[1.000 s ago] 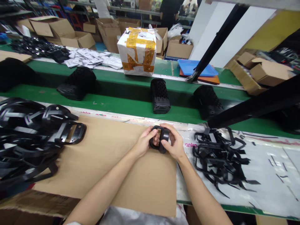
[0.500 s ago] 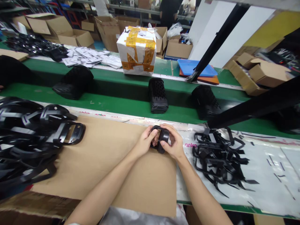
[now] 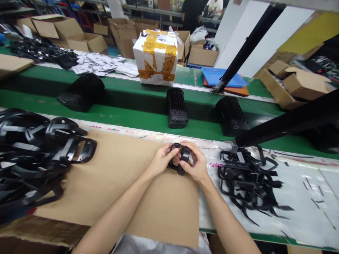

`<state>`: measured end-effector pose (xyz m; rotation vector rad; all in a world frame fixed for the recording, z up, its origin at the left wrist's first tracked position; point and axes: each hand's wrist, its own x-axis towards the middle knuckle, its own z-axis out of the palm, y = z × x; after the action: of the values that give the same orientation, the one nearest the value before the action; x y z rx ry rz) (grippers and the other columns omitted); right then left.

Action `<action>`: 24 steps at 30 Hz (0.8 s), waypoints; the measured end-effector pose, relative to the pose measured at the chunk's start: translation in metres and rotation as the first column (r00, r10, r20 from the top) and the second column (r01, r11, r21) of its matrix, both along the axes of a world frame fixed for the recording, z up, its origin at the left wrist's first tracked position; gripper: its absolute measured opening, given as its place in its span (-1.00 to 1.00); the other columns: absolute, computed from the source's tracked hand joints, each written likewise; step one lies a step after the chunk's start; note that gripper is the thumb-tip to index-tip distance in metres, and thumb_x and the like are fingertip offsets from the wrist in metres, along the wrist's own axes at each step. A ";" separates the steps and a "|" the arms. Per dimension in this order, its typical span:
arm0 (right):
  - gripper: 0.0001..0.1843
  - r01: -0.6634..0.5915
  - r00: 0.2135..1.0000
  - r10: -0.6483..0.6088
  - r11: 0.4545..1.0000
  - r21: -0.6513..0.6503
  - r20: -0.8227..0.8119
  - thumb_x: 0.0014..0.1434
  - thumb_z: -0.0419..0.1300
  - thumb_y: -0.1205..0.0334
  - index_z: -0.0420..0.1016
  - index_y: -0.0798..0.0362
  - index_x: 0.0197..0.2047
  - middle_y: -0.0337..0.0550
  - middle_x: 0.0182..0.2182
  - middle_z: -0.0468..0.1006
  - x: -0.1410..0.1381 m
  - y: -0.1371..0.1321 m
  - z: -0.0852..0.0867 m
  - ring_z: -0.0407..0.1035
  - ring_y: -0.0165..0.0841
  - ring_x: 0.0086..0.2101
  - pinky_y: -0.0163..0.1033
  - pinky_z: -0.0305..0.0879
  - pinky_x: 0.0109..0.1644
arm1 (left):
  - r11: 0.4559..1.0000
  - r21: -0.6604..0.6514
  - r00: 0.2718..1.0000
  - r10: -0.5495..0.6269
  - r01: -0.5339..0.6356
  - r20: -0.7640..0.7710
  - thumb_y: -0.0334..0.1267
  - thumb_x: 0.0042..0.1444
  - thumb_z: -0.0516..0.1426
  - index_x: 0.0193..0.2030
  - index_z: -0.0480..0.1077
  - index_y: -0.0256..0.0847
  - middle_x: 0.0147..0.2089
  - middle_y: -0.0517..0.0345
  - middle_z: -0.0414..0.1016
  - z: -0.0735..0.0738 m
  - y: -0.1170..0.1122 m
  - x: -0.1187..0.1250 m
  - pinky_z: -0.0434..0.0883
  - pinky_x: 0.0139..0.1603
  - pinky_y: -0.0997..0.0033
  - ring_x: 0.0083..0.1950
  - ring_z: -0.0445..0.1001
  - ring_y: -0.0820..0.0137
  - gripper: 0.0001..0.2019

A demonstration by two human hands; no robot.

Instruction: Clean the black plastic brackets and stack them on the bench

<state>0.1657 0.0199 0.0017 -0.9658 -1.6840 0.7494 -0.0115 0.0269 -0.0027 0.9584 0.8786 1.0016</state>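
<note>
While the left hand (image 3: pixel 162 160) is pinching one side of a black frame (image 3: pixel 185 154) in the head view, the right hand's (image 3: pixel 198 165) fingers are gripping its other side, over the cardboard sheet's (image 3: pixel 119 169) far right corner.

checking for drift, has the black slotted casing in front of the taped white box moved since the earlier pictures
Yes: the black slotted casing has shifted slightly left in view, against the taped white box.
</note>
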 end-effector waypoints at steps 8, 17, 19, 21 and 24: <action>-0.44 -0.011 1.000 0.011 1.000 -0.023 0.002 0.19 0.36 -0.10 0.51 -0.09 0.20 0.05 0.12 0.55 0.001 -0.001 0.000 0.44 -0.01 0.15 0.16 0.37 0.29 | 0.985 -0.175 0.980 0.043 -0.008 0.193 0.01 0.10 0.37 -0.19 0.38 -0.22 -0.39 0.26 0.40 0.008 -0.002 0.004 0.32 -0.28 0.48 -0.36 0.36 0.47 -0.61; -0.43 -0.072 0.997 0.070 0.997 -0.031 -0.039 0.23 0.31 -0.16 0.51 -0.07 0.21 0.05 0.10 0.56 0.005 -0.001 0.003 0.45 -0.02 0.14 0.15 0.36 0.29 | 0.873 -0.367 0.856 -0.100 0.320 0.508 0.12 0.22 0.22 -0.32 0.37 -0.23 -0.43 0.21 0.26 0.017 0.004 -0.006 0.37 -0.33 0.40 -0.45 0.26 0.45 -0.60; -0.41 -0.093 0.995 0.092 0.994 -0.049 -0.032 0.22 0.31 -0.18 0.51 -0.08 0.22 0.06 0.11 0.57 0.006 -0.001 0.003 0.46 -0.01 0.14 0.14 0.37 0.28 | 0.842 -0.401 0.848 -0.116 0.360 0.517 0.15 0.25 0.19 -0.34 0.39 -0.23 -0.43 0.20 0.27 0.014 0.006 -0.009 0.38 -0.34 0.41 -0.46 0.26 0.46 -0.57; -0.36 -0.116 0.993 0.113 0.989 -0.088 -0.033 0.21 0.30 -0.24 0.51 -0.08 0.24 0.05 0.12 0.57 0.007 -0.002 0.003 0.47 0.00 0.13 0.15 0.38 0.27 | 0.813 -0.438 0.841 -0.110 0.383 0.530 0.08 0.28 0.21 -0.33 0.42 -0.25 -0.41 0.19 0.30 0.010 0.007 -0.010 0.41 -0.30 0.42 -0.45 0.30 0.47 -0.61; -0.28 -0.144 0.988 0.134 0.979 -0.145 -0.075 0.20 0.27 -0.31 0.49 -0.07 0.28 0.05 0.14 0.58 0.009 -0.004 0.004 0.50 0.02 0.11 0.16 0.38 0.28 | 0.779 -0.482 0.826 -0.079 0.400 0.558 -0.06 0.29 0.23 -0.29 0.47 -0.28 -0.39 0.16 0.37 0.005 0.006 -0.012 0.44 -0.25 0.43 -0.42 0.37 0.46 -0.71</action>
<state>0.1746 0.0161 0.0054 -0.9227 -1.6696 1.0018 -0.0232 0.0331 0.0027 0.2341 0.5248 0.6339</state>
